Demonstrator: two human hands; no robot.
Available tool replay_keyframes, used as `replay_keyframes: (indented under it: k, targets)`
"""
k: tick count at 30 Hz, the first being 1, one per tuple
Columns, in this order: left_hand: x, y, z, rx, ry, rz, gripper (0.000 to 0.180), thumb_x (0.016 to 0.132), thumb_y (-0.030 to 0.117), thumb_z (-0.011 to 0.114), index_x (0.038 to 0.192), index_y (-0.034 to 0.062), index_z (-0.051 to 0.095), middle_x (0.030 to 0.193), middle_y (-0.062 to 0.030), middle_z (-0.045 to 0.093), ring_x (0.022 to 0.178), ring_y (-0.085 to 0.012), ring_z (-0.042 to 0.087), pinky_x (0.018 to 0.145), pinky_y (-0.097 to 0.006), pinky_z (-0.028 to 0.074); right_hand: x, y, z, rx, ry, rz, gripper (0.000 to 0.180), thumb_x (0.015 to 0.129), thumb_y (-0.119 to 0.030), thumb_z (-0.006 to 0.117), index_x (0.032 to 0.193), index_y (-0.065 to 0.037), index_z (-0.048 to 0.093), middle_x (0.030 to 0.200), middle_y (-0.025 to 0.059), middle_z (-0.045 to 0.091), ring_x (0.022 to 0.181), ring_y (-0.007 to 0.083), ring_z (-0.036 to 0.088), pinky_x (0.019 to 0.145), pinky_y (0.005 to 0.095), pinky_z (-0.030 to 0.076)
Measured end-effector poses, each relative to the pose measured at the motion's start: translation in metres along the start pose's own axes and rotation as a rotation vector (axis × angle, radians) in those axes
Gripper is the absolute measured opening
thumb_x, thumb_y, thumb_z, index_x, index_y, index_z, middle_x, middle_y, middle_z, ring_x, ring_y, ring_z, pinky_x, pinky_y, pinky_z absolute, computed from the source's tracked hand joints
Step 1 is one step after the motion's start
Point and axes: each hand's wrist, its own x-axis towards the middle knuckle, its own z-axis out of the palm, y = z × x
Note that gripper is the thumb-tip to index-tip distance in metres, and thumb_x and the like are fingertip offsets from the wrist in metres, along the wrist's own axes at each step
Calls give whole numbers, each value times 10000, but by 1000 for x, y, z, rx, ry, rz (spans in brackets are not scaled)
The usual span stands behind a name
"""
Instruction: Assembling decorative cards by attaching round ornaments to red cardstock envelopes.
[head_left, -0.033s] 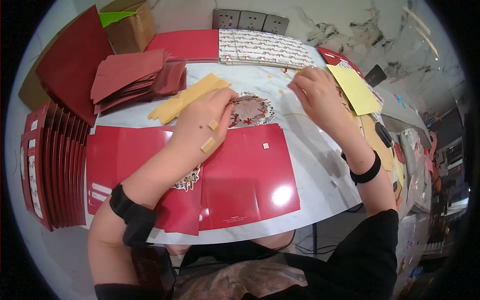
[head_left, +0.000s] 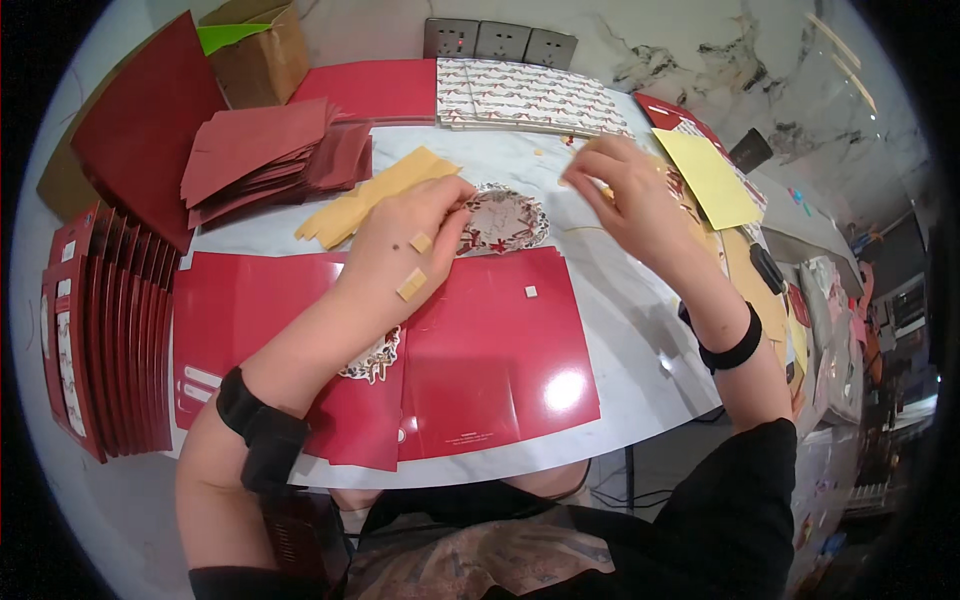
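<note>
My left hand is closed on the left edge of an oval paper cutout with a patterned red-and-white border. Two small tan foam squares stick to the back of this hand and wrist. Over the marble-look tabletop, my right hand is pinched, its fingertips to the right of the cutout; anything between them is too small to make out. Red printed card sheets lie below, bearing one small white square. A second patterned cutout is partly hidden beneath my left forearm.
Dark red folded papers are piled at the back left, beside tan strips. Red folders stand along the left edge. Patterned sheets lie at the back. Yellow paper and a black-handled tool lie on the right.
My right hand has shifted slightly left, toward the cutout. My left hand keeps its grip with barely any movement.
</note>
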Motion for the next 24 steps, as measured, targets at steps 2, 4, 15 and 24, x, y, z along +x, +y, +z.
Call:
replay_keyframes:
  k: [2,4,15,24]
  targets:
    - [2,1,-3,-320,-74,-183,178,941,82,640,1095,-1,668,888,-174,716,779,-315,709,695,-390,541,10,-28,-4,301,-62,110,170,929,-166,725,989,-8,708,924,73,713,845,210,680,813,346,535]
    - [4,3,-4,-344,-91,-161,177,934,78,647,1086,-7,677,865,-174,716,761,-306,708,698,-377,541,10,-38,-6,593,-120,222,188,919,-165,745,1008,-3,710,866,53,706,777,159,673,757,308,537]
    - [12,18,-17,-483,-279,-76,280,942,65,691,1213,19,637,926,-54,671,807,-94,644,710,-256,530,-11,-48,-22,1116,-419,601,184,919,-106,753,1031,4,657,795,10,673,698,83,647,654,223,515]
    - [13,15,-15,-787,-260,-336,667,840,-9,790,1392,93,429,1026,-66,627,858,-58,613,725,-167,493,-26,-60,-17,1290,-407,748,277,925,-89,745,1133,8,589,943,46,661,787,134,702,703,236,543]
